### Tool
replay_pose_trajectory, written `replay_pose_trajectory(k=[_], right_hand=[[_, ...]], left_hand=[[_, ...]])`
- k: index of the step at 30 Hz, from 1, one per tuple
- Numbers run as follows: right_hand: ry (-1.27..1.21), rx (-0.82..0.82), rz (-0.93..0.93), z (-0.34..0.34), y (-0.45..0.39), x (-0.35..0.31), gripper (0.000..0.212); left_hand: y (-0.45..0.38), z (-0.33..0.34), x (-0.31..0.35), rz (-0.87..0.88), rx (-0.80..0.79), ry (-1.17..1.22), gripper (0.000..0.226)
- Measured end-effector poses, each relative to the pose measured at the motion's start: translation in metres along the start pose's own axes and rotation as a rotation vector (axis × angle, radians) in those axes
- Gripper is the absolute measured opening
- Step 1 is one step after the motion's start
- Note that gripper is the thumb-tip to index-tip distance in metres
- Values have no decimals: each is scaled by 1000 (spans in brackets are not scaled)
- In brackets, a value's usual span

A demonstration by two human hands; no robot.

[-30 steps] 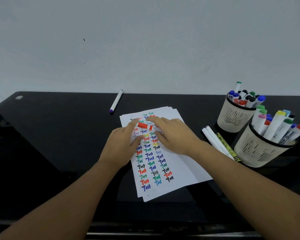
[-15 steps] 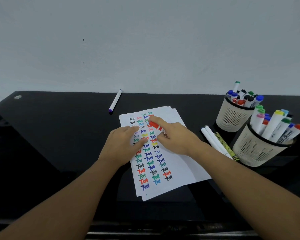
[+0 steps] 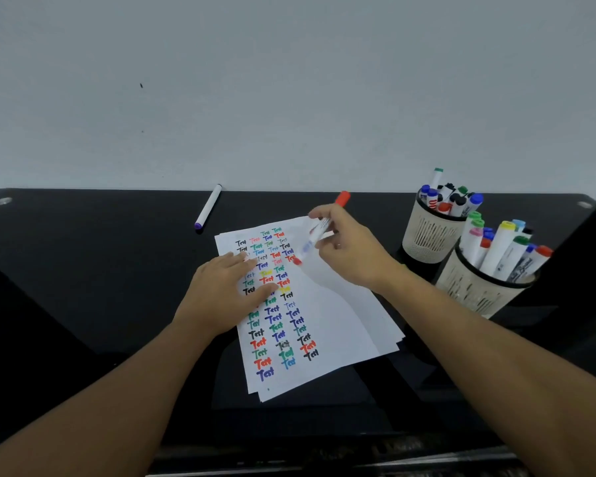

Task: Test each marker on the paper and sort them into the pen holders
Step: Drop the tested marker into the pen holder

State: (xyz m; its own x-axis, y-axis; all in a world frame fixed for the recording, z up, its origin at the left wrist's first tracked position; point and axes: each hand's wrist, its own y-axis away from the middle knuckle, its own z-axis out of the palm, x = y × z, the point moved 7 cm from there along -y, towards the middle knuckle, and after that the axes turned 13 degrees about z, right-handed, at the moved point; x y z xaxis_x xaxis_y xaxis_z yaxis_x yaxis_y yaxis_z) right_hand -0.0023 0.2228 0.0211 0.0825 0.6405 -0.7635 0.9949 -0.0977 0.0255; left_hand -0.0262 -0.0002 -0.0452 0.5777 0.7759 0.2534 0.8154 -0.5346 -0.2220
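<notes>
Left hand (image 3: 221, 294) flat on paper (image 3: 324, 325); right hand (image 3: 351, 249) pinches red marker (image 3: 315, 234)

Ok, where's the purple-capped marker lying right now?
In the head view, the purple-capped marker lies alone at the table's far edge, left of the paper, beyond the left hand.

You have a glossy black counter (image 3: 93, 270) set against a pale wall. On it a stack of white paper (image 3: 327, 325) lies near the middle, its top sheet covered in coloured test words. Toward the back edge, left of the paper, a capped white marker (image 3: 208, 206) with a purple end lies alone. At the right stand two cream pen holders, the far holder (image 3: 430, 237) and the near holder (image 3: 475, 291), seemingly touching.
</notes>
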Motion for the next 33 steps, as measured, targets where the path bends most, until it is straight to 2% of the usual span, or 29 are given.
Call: replay_pose_trajectory(k=[3,5,7,9,12,15,19,25,29,33], right_hand=[[-7,76,-7,-20,5,2,28],[-18,139,28,-36,9,3,3],[79,246,-1,-55,14,-4,24],[166,346,-66,-74,19,-14,34],[233,472,-73,-104,23,-24,26],[324,594,-40,-142,24,-32,26],[328,671,92,-189,18,-22,25],[333,685,246,-222,14,6,25],[408,574,340,-218,8,24,27],[327,511,354,-213,7,31,35]], left_hand=[[0,0,-1,-5,-10,-10,86],[0,1,-1,-4,-17,-23,87],[0,1,-2,-3,-16,-24,87],[0,1,-3,-2,-22,-20,88],[0,2,-2,-5,-35,-22,89],[1,1,0,-8,-39,-15,88],[2,0,0,-11,-35,2,90],[1,1,-2,-16,-41,4,92],[1,0,-1,-19,-44,-1,89],[1,0,-1,-18,-47,-3,90]])
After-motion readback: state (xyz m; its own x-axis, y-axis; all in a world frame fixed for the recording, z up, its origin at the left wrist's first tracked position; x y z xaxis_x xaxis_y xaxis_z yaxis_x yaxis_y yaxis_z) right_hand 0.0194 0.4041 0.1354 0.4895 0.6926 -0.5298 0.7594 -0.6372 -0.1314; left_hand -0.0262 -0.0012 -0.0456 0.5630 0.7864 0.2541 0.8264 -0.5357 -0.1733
